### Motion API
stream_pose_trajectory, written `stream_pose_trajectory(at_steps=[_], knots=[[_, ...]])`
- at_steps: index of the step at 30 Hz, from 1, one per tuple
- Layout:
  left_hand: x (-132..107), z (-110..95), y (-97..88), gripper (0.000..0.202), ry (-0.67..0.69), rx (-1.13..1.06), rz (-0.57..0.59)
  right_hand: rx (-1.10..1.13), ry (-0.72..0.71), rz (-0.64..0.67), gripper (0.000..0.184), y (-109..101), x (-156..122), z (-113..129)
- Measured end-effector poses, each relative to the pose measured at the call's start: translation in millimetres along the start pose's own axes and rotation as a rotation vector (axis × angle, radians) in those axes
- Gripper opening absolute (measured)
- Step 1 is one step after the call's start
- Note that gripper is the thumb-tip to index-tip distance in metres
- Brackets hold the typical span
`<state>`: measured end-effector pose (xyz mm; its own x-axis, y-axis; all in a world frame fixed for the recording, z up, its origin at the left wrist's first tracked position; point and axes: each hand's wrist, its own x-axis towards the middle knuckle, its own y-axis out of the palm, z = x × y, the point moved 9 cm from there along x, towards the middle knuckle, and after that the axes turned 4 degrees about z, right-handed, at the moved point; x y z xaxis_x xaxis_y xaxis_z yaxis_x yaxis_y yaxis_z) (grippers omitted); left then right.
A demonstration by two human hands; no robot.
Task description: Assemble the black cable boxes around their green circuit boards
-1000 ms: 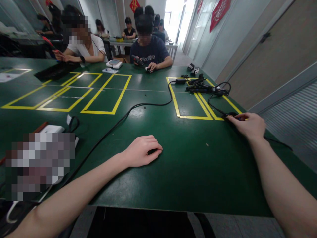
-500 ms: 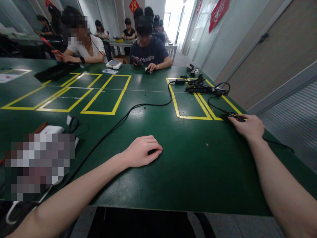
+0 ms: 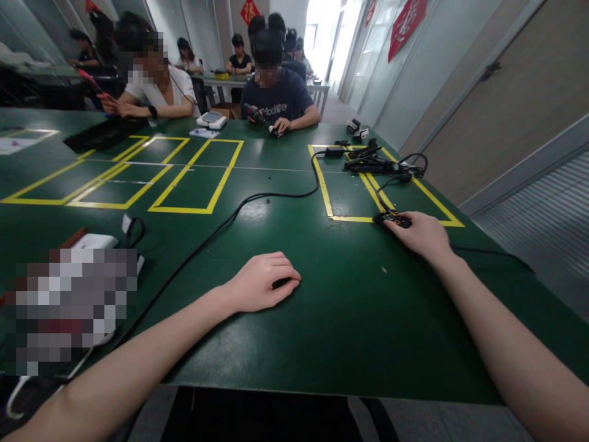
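Observation:
My right hand [image 3: 421, 236] lies on the green table [image 3: 322, 307], its fingers closed on a small black device with coloured buttons [image 3: 392, 217], at the front edge of a yellow taped rectangle [image 3: 352, 218]. A thin black cable [image 3: 492, 252] trails from the device to the right. My left hand [image 3: 262, 282] rests near the table's middle, palm down, fingers loosely curled over a small dark thing that I cannot make out.
A long black cord [image 3: 230, 215] runs across the table to a heap of black cables and adapters [image 3: 377, 162] at the back right. White devices [image 3: 96, 242] lie at the left. Two people [image 3: 276, 92] sit at the far side, handling small items.
My right hand has slid the black device to the left along the table, from the rectangle's right corner to its front edge. My left hand has stayed in place.

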<state>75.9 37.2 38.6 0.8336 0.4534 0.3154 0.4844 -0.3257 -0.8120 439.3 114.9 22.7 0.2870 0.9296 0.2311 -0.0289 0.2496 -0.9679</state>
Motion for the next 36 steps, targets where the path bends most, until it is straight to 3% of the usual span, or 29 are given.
stream_pose_trajectory(at_steps=[2,6,10,14,19,28,36], knots=[[0,0,0.1,0.021,-0.003,-0.001,0.002,0.041,-0.074,0.039,0.039,5,-8,28],[0,1,1.0,0.023,-0.018,0.006,0.007,0.201,-0.408,0.061,0.031,2,-39,97],[0,-3,-4.9,0.019,0.009,-0.008,-0.061,0.36,-0.778,0.153,0.024,-9,-92,162],[-2,-11,-12.7,0.027,0.07,-0.001,-0.146,0.468,-1.018,0.264,0.026,-20,-142,203],[-2,-9,-3.6,0.035,0.046,0.015,-0.053,0.507,-1.102,0.288,0.026,-23,-163,217],[-1,3,-1.4,0.042,-0.062,0.121,-0.021,0.566,-1.062,0.158,0.026,-24,-156,210],[-2,9,1.7,0.053,-0.101,0.156,0.021,0.62,-0.999,0.185,0.029,-22,-149,207]])
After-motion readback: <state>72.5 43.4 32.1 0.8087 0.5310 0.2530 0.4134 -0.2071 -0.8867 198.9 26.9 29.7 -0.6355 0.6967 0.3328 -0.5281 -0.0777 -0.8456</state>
